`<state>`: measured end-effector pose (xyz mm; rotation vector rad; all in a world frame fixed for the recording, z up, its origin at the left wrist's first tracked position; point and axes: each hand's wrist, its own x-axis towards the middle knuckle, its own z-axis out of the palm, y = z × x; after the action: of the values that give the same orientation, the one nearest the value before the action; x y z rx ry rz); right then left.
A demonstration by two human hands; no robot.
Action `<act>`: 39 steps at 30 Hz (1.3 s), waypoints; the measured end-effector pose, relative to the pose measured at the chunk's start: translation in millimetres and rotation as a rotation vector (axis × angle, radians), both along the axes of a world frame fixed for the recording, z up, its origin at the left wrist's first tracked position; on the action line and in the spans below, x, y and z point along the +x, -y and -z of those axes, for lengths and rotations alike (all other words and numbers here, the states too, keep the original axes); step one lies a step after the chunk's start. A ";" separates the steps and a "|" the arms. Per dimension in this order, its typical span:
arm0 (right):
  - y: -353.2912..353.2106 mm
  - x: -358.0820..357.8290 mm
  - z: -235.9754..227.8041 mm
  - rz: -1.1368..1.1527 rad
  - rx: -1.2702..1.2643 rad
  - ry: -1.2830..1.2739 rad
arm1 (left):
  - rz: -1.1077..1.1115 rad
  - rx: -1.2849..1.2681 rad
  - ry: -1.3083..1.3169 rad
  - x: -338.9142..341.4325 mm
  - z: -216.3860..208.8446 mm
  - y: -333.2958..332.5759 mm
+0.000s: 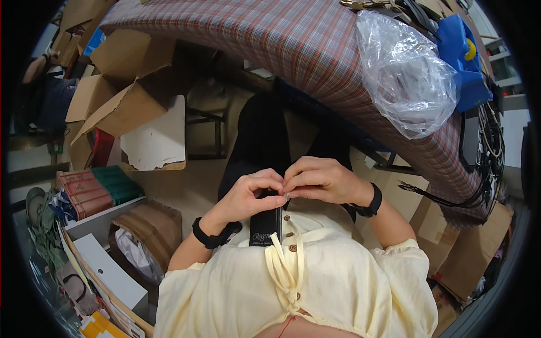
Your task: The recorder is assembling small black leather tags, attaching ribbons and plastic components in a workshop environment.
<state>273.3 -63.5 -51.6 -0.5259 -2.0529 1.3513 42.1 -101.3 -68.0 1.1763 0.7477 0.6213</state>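
My left hand (255,194) and my right hand (322,180) meet in front of my lap, thumbs and fingertips pinched together. Between the fingertips a tiny pale, clear-looking bit (287,196) shows; its kind is too small to tell. Just below the fingers lies a flat black strip (265,222) with pale lettering, against my cream buttoned top. Its upper end goes out of sight behind my left thumb, so I cannot tell whether either hand holds it. A black band sits on each wrist.
A table with a checked cloth (270,34) curves across ahead, bearing a clear plastic bag (406,79), a blue tape dispenser (465,62) and black straps. Open cardboard boxes (124,107) stand at left, near a bin with a brown paper bag (152,231). More cardboard (470,253) is at right.
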 end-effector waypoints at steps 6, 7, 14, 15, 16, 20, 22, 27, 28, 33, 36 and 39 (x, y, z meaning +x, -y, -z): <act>5.9 -2.3 -13.3 0.060 -0.177 0.134 | -0.003 0.144 -0.157 1.7 -4.1 1.2; 7.3 -3.0 -15.4 0.080 -0.249 0.206 | -0.001 0.142 -0.154 2.6 -5.2 1.5; 16.0 -9.8 -14.6 0.174 -0.326 0.241 | -0.019 0.155 -0.152 1.7 -11.5 3.2; 17.2 -10.7 -15.6 0.185 -0.345 0.228 | -0.030 0.135 -0.141 1.9 -11.5 3.1; 18.1 -11.1 -15.9 0.196 -0.365 0.214 | -0.030 0.134 -0.141 1.3 -10.9 2.9; 19.8 -8.6 -12.6 0.172 -0.405 0.231 | -0.018 0.151 -0.151 -0.8 -10.9 4.0; 21.6 -4.7 -7.7 0.163 -0.760 0.189 | -0.017 0.148 -0.170 -0.9 -13.2 5.1; 23.2 -4.3 -12.8 0.364 -1.005 0.031 | -0.030 0.199 -0.208 -0.9 -11.1 7.6; 25.7 -5.0 -18.3 0.333 -0.819 0.106 | -0.031 0.195 -0.207 -1.3 -11.0 6.9; 36.5 -10.8 -14.7 0.293 -0.494 0.199 | -0.027 0.266 -0.243 1.0 -19.3 4.1; 34.8 -15.4 -13.1 0.323 -0.616 0.232 | -0.006 0.223 -0.240 -2.8 -15.4 -1.4; 39.3 -17.3 -8.5 0.335 -0.595 0.179 | -0.012 0.135 -0.165 -6.0 -12.8 -2.1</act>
<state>256.0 -102.8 -43.1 -1.2236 -1.5661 1.7394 36.1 -99.2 -55.3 1.3606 0.8625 0.5970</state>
